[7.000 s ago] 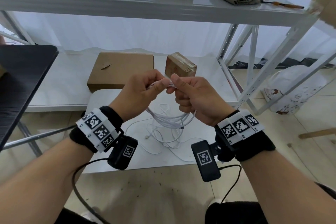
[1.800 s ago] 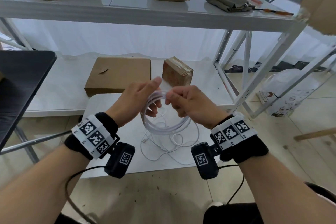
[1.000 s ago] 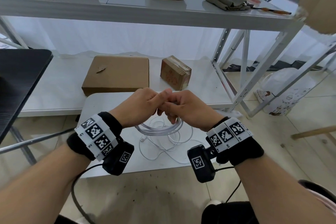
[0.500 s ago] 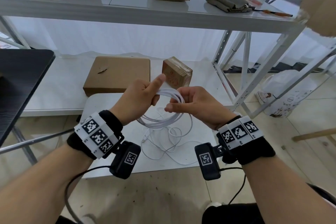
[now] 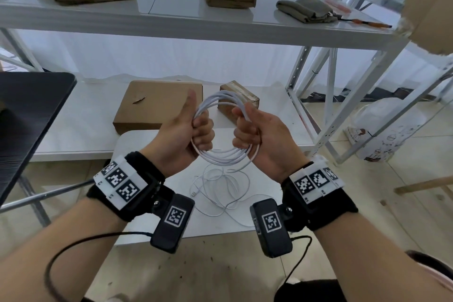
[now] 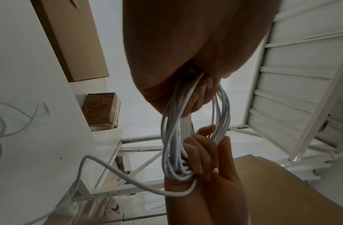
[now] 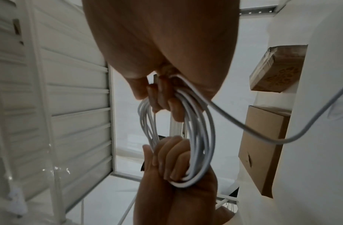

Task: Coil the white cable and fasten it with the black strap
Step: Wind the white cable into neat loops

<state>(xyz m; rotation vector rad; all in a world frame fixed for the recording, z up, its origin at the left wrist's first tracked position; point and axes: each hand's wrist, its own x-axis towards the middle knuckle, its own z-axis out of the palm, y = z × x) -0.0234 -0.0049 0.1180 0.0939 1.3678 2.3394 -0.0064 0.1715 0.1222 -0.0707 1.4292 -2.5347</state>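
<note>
The white cable (image 5: 221, 157) is wound into a round coil of several loops, held upright in the air between both hands. My left hand (image 5: 188, 130) grips the coil's left side with curled fingers, thumb pointing up. My right hand (image 5: 255, 130) grips the right side, thumb on top of the strands. The uncoiled tail (image 5: 220, 193) hangs down onto the small white table (image 5: 137, 140), ending in a USB plug (image 5: 193, 193). Both wrist views show the coil (image 6: 176, 137) (image 7: 195, 137) running through both fists. No black strap is visible.
A flat cardboard box (image 5: 157, 105) and a small taped box (image 5: 242, 98) lie on the low white shelf behind the table. A black tabletop (image 5: 27, 115) is at the left. White rack legs (image 5: 326, 95) and a plastic bag (image 5: 387, 127) stand at the right.
The coil has been raised and turned upright to face me. Both hands have shifted to opposite sides of it, and more cable is wound in than seven seconds ago.
</note>
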